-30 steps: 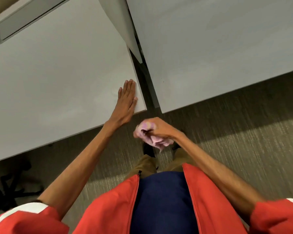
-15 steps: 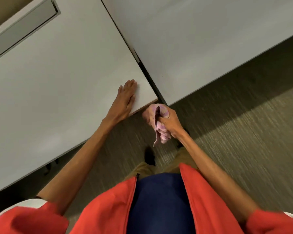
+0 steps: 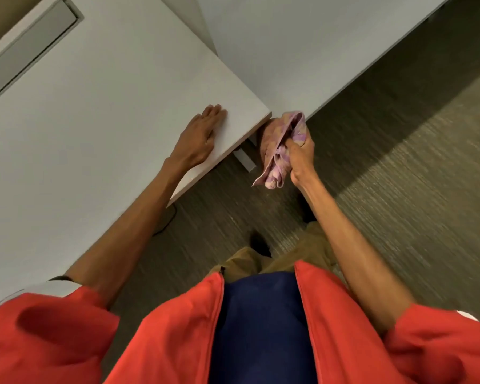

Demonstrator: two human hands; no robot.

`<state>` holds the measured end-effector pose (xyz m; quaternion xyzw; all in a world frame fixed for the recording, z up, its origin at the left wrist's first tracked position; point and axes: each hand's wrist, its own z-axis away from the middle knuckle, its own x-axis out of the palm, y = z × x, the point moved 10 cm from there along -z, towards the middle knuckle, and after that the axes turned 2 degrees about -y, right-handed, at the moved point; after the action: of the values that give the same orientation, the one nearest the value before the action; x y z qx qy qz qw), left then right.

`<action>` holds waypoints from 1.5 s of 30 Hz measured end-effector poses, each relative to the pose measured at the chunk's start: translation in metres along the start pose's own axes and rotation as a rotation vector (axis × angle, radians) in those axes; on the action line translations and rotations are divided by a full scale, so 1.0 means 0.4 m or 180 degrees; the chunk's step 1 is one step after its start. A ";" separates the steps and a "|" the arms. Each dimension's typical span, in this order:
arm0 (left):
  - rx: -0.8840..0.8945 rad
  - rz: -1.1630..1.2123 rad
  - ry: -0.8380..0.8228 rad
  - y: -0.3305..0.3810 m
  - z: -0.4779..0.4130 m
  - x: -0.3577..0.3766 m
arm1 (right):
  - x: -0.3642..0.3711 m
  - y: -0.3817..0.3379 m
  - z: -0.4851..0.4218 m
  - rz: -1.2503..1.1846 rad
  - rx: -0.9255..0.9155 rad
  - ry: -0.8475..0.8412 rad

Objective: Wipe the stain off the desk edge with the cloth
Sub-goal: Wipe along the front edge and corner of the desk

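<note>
A white desk (image 3: 100, 112) fills the left half of the view, its near corner pointing right. My left hand (image 3: 198, 138) lies flat, palm down, on the desk top just inside that corner, fingers together. My right hand (image 3: 299, 155) grips a crumpled pink and purple cloth (image 3: 281, 145). The cloth's upper end is pressed against the desk edge at the corner, and its loose end hangs down below my fist. No stain is visible on the edge; the cloth hides that spot.
A second white desk (image 3: 302, 45) stands to the right across a narrow gap. A white desk leg (image 3: 244, 159) shows under the corner. A grey cable-tray lid (image 3: 25, 48) sits at the far left. Grey carpet (image 3: 399, 162) runs beneath, with a dark cable (image 3: 166, 225).
My right hand has lifted the cloth from in front of my waist up to the desk's near corner. My left hand has stayed flat on the desk top. The view has tilted.
</note>
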<state>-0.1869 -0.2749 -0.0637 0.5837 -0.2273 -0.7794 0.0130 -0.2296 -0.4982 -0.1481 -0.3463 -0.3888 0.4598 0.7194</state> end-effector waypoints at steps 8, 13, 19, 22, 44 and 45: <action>0.0343 -0.0246 -0.0162 -0.019 0.000 0.019 | 0.073 0.026 -0.006 -0.0053 -0.0110 0.0379; 0.0522 -0.0325 -0.0234 -0.030 0.003 0.027 | 0.078 0.029 0.010 0.0184 -0.0221 0.0436; 0.0679 -0.0237 -0.0184 -0.035 0.006 0.032 | 0.139 0.063 0.071 0.0054 -0.0220 0.0684; 0.0755 -0.0185 -0.0257 -0.036 0.003 0.036 | 0.171 0.083 0.114 0.0262 -0.0279 0.0659; 0.0669 -0.0139 -0.0175 -0.034 0.000 0.036 | 0.166 0.073 0.153 0.0007 -0.0019 0.1207; 0.0661 -0.0124 -0.0191 -0.034 0.002 0.035 | 0.197 0.101 0.182 0.0054 -0.0114 0.1038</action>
<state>-0.1886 -0.2665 -0.0813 0.5626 -0.2958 -0.7689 -0.0695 -0.2877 -0.4011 -0.1303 -0.4323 -0.2720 0.3965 0.7628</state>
